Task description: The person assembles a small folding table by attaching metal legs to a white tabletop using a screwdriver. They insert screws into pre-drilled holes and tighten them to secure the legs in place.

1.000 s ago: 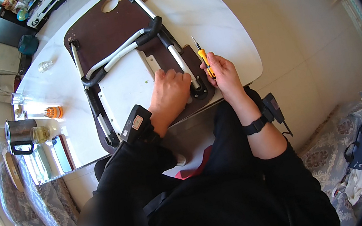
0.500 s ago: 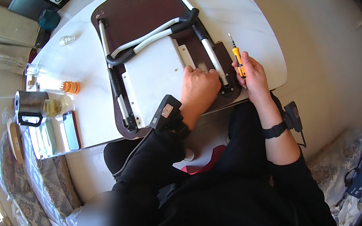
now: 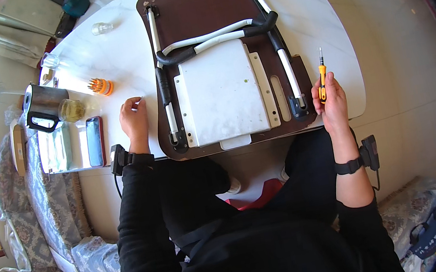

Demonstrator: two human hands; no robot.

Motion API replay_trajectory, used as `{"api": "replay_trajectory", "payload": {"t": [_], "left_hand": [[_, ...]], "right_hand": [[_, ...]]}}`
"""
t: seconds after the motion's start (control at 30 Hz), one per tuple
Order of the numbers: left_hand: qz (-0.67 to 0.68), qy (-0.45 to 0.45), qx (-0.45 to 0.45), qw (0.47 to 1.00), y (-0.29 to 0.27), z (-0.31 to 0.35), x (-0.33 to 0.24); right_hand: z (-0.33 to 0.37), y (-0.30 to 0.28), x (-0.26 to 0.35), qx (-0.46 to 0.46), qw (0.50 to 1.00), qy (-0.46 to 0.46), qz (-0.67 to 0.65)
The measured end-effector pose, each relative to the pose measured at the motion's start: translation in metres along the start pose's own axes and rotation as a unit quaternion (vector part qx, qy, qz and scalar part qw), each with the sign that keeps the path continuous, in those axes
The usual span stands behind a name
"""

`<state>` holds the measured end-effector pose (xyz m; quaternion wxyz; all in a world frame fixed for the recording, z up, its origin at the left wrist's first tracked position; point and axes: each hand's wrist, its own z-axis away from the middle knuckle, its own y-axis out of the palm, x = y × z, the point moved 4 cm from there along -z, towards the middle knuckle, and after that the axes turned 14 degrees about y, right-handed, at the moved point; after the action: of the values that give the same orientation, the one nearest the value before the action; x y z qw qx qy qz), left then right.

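A folding lap table (image 3: 188,1) lies underside up, its brown board carrying folded white tube legs (image 3: 286,71) with black joints. A white panel or drawer (image 3: 220,94) sits between the legs. Beside the board's right edge, my right hand (image 3: 334,107) is closed round a yellow-and-black screwdriver (image 3: 323,82), tip pointing away from me. My left hand (image 3: 135,124) hovers over or rests on the white tabletop, left of the board. Its thumb and fingers are pinched together; a tiny thing may be at their tips, too small to name.
On the white table (image 3: 324,12) at left stand an orange bit holder (image 3: 101,86), a phone (image 3: 95,141), a steel kettle (image 3: 44,105), a glass jar (image 3: 72,110) and a clear glass (image 3: 102,27). A patterned sofa (image 3: 52,206) is at far left.
My left hand has left the leg's lower right end and moved left past the board, now pinched above the tabletop. My right hand still holds the screwdriver. The view has shifted.
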<state>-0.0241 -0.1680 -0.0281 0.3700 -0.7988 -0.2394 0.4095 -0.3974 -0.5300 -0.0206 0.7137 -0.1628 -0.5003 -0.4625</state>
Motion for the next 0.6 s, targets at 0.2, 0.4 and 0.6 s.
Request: {"api": "replay_trajectory", "payload": {"t": [0.2,0.4,0.6], "left_hand": [[0.039,-0.024,0.005,0.999,0.009,0.011,0.02],[0.044,0.073,-0.035,0.996,-0.011,0.006,-0.051],[0.131,0.293,0.133,0.938,0.007,0.039,-0.211]], "right_hand": [[0.009,0.002,0.015,0.017,0.998,-0.01,0.052],[0.021,0.031,0.075,0.035,0.953,-0.21,0.217],[0.009,0.077,0.09,0.076,0.931,-0.255,0.251]]}}
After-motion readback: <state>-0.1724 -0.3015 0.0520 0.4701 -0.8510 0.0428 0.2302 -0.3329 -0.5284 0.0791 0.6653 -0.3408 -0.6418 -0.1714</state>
